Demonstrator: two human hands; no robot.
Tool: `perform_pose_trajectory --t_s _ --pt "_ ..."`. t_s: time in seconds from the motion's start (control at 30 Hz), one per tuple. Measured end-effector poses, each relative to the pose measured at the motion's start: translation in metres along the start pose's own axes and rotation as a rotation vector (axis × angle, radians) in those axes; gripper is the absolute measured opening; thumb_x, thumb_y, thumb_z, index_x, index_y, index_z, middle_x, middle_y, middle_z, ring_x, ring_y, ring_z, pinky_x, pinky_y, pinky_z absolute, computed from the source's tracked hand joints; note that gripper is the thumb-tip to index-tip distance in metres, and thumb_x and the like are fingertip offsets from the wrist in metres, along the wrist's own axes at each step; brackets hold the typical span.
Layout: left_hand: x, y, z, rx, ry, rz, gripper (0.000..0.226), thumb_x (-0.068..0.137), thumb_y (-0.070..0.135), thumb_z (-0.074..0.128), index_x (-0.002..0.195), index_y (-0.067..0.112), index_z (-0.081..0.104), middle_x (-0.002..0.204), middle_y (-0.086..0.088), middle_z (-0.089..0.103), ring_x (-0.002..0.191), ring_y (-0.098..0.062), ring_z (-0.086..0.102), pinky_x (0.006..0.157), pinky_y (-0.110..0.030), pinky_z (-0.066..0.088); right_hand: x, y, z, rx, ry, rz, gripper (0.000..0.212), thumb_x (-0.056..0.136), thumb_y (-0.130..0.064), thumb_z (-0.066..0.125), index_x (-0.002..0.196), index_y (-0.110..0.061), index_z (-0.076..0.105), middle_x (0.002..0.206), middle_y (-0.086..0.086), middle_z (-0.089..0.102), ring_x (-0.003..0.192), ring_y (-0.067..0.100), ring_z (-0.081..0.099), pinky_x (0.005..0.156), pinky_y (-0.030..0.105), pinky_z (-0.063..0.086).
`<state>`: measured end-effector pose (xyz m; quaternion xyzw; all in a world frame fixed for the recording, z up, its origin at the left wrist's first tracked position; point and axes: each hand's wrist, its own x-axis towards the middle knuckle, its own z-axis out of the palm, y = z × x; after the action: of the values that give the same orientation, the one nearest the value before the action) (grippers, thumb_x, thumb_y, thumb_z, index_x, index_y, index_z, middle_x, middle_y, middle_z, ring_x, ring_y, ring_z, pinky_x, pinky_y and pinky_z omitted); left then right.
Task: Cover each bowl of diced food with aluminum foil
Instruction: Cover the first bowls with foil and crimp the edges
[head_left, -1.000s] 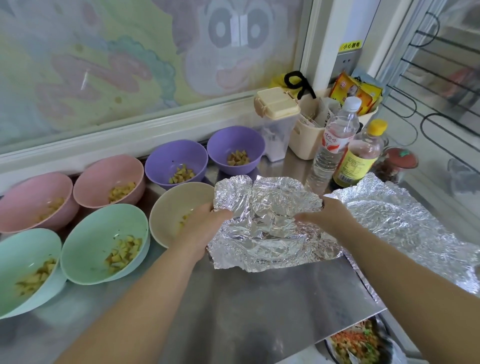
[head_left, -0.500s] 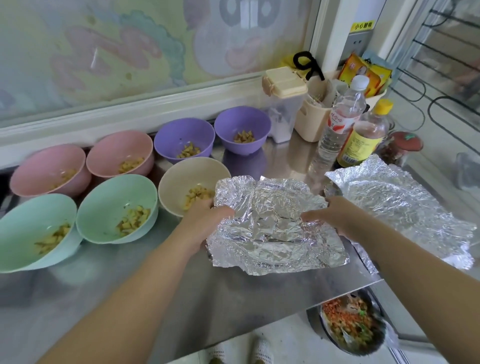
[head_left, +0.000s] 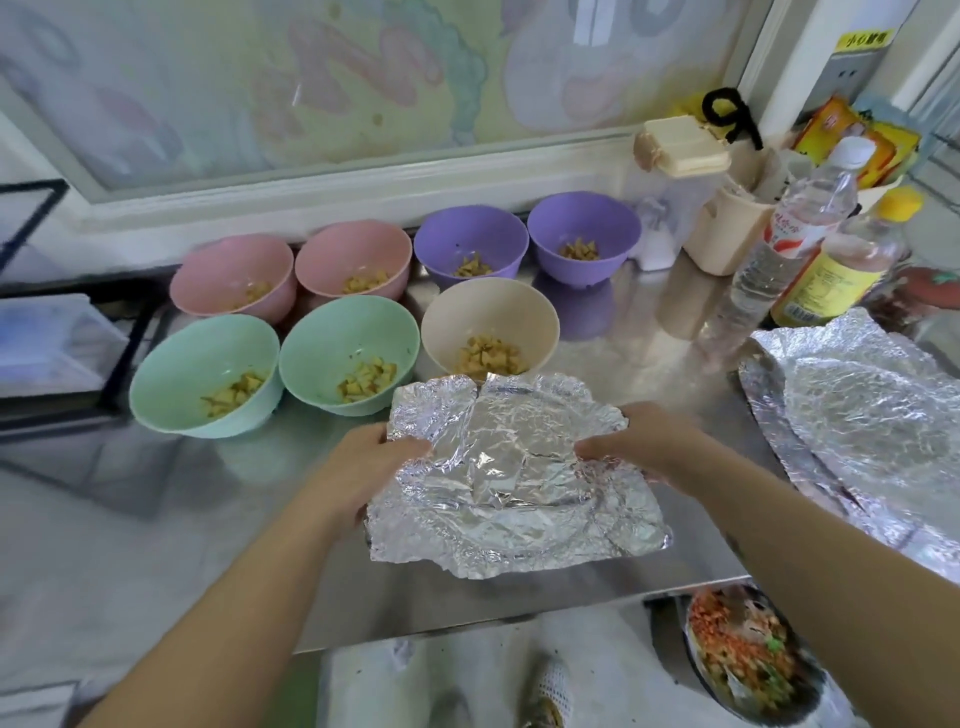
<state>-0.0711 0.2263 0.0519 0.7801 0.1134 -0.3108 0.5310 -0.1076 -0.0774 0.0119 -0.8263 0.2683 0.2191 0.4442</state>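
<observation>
Spread flatter than a second ago, the foil sheet (head_left: 514, 483) is held over the near part of the worktop (head_left: 649, 353), its far edge reaching the beige bowl (head_left: 467, 312) of diced food. Its left edge is gripped by the fingers of the left hand (head_left: 371, 467) and its right edge by those of the right hand (head_left: 641, 449). Green bowls (head_left: 322, 353), pink bowls (head_left: 337, 254) and purple bowls (head_left: 613, 228) are ranged behind and leftward.

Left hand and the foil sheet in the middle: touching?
Touching. Head view: the left hand grips the foil sheet at its left edge, thumb on top.
</observation>
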Motion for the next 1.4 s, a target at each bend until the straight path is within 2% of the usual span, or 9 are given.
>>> perform_pose_trajectory --t_s 0.27,0.33,0.43,0.53,0.7,0.83,1.0,1.23,1.4 --pt "-0.006 -0.033 -0.047 0.064 0.085 0.044 0.046 0.076 0.045 0.08 0.105 0.01 0.073 0.096 -0.014 0.076 0.088 -0.029 0.074 0.09 -0.056 0.058 -0.011 -0.034 0.036 -0.011 0.009 -0.041 0.023 0.081 -0.036 0.082 0.084 -0.016 0.07 0.057 -0.008 0.058 0.048 0.008 0.046 0.049 0.019 0.033" --pt "-0.006 -0.035 -0.051 0.128 0.124 0.076 0.056 0.074 0.05 0.082 0.109 0.008 0.07 0.1 -0.018 0.072 0.079 -0.021 0.067 0.076 -0.041 0.055 -0.017 -0.037 0.037 -0.033 0.036 -0.066 0.04 0.08 -0.043 0.082 0.104 -0.013 0.07 0.075 -0.006 0.064 0.056 0.006 0.051 0.052 0.021 0.037" --pt "-0.013 -0.028 -0.059 0.284 0.229 0.174 0.057 0.081 0.047 0.081 0.128 0.023 0.061 0.113 0.005 0.068 0.096 -0.011 0.066 0.085 -0.033 0.053 -0.03 -0.041 0.035 -0.089 0.219 -0.151 0.07 0.075 -0.06 0.078 0.13 -0.022 0.057 0.12 0.0 0.062 0.1 0.016 0.06 0.085 0.038 0.053" --pt "-0.031 -0.003 -0.059 0.599 0.441 0.443 0.061 0.086 0.047 0.074 0.139 0.028 0.051 0.13 0.009 0.057 0.112 -0.013 0.059 0.095 -0.039 0.051 -0.053 -0.06 0.037 -0.288 0.546 -0.516 0.053 0.083 -0.054 0.07 0.127 -0.026 0.06 0.129 -0.002 0.061 0.118 0.022 0.055 0.1 0.05 0.046" --pt "-0.034 0.019 0.002 1.135 0.17 0.695 0.051 0.104 0.036 0.048 0.15 0.019 0.036 0.15 0.001 0.042 0.136 -0.02 0.044 0.107 -0.035 0.038 -0.063 -0.066 0.088 -0.68 0.349 -0.838 0.049 0.102 -0.042 0.039 0.14 -0.016 0.056 0.145 0.005 0.055 0.135 0.028 0.048 0.114 0.048 0.035" --pt "-0.013 -0.017 0.023 1.415 0.025 0.523 0.067 0.109 0.044 0.019 0.161 0.012 -0.006 0.169 -0.006 -0.015 0.155 -0.026 -0.014 0.125 -0.054 -0.001 -0.049 -0.039 0.107 -0.956 0.246 -0.725 0.067 0.102 -0.05 0.015 0.155 -0.015 0.035 0.163 0.007 0.03 0.152 0.027 0.021 0.123 0.055 0.017" --pt "0.0 -0.044 0.018 1.452 0.027 0.597 0.086 0.088 0.061 -0.011 0.159 0.013 -0.015 0.166 -0.01 -0.025 0.152 -0.027 -0.026 0.123 -0.056 -0.006 -0.046 -0.038 0.108 -1.011 0.183 -0.691 0.076 0.095 -0.06 -0.004 0.161 -0.022 0.0 0.168 0.002 -0.007 0.153 0.026 -0.017 0.123 0.054 -0.004" --pt "0.003 -0.057 0.021 1.379 0.018 0.661 0.098 0.084 0.082 -0.009 0.156 0.015 -0.018 0.166 -0.01 -0.023 0.152 -0.025 -0.026 0.124 -0.054 -0.005 -0.049 -0.035 0.114 -0.95 0.168 -0.658 0.077 0.097 -0.066 0.002 0.161 -0.024 0.0 0.168 0.005 -0.006 0.153 0.026 -0.018 0.124 0.053 0.0" --pt "-0.006 -0.062 0.023 1.382 0.02 0.649 0.102 0.085 0.085 -0.002 0.156 0.014 -0.019 0.166 -0.011 -0.024 0.153 -0.024 -0.025 0.124 -0.052 -0.008 -0.059 -0.039 0.109 -0.952 0.189 -0.656 0.078 0.096 -0.065 0.009 0.161 -0.021 0.012 0.168 0.01 0.005 0.155 0.027 0.006 0.123 0.049 0.012"
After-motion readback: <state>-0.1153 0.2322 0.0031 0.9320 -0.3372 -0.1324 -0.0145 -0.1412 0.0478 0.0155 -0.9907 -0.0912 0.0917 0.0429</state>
